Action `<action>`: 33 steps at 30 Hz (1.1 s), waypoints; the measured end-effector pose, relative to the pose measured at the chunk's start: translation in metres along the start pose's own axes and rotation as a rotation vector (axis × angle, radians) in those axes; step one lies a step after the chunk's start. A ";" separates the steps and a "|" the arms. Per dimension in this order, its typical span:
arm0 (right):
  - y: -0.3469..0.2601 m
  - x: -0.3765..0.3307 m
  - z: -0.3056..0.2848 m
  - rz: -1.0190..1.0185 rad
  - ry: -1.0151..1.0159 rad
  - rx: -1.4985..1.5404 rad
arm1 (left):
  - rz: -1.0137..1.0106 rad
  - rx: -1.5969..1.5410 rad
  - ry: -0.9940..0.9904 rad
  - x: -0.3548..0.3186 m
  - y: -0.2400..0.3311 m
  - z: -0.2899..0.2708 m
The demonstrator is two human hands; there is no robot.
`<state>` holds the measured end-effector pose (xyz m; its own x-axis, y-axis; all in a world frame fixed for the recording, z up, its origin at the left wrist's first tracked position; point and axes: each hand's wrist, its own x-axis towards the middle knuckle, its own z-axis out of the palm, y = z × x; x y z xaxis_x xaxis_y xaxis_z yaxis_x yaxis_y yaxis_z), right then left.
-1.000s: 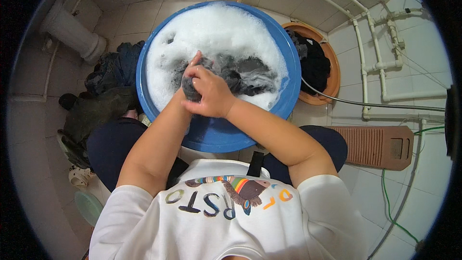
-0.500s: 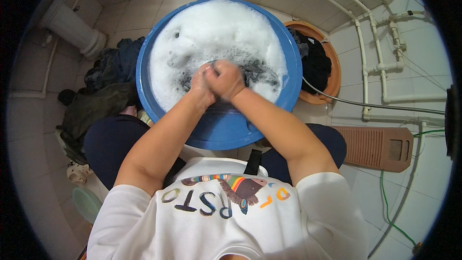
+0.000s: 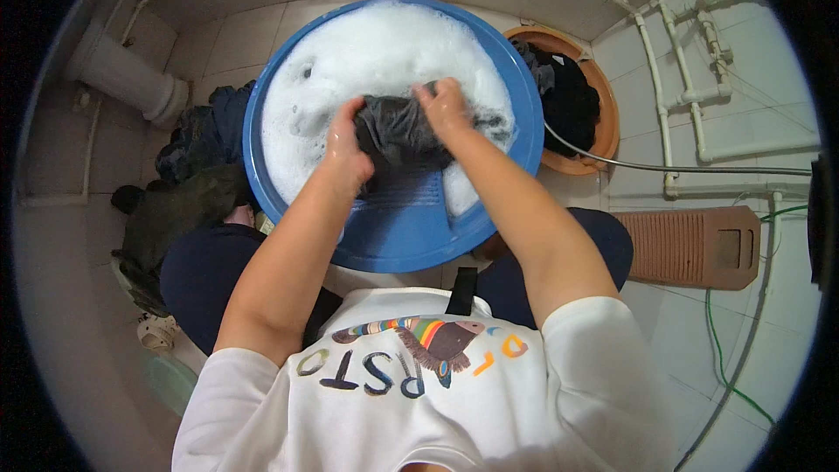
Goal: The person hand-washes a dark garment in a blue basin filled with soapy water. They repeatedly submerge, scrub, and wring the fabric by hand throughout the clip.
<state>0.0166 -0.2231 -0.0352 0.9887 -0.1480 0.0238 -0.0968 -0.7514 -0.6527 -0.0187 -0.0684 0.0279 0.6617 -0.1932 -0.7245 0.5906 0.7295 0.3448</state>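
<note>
Cloth [image 3: 395,129], dark grey, is held at the frame's upper centre over a foamy blue basin [image 3: 384,255], your left hand [image 3: 347,145] and right hand [image 3: 447,112] grasping its opposite sides, probably so its bunched middle is supported between them.

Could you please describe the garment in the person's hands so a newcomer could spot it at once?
Find the large blue basin of white foam. Near its middle, a wet dark-grey garment is held between the left hand and right hand. Unlike the black clothes in the orange basin, it is in both hands.
</note>
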 end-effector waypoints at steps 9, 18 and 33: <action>0.039 0.018 -0.002 0.182 -0.676 -0.200 | 0.165 0.168 0.069 0.071 0.011 -0.066; -0.023 -0.020 0.007 -0.229 -0.104 -0.325 | 0.051 -0.037 -0.281 0.044 -0.005 -0.045; -0.045 -0.039 -0.005 -0.146 0.040 0.217 | -0.044 0.141 -0.120 0.016 -0.019 -0.012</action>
<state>-0.0177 -0.1861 -0.0030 0.9847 -0.0762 0.1569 0.0781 -0.6117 -0.7873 -0.0252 -0.0778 0.0024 0.6794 -0.3056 -0.6671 0.6734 0.6209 0.4014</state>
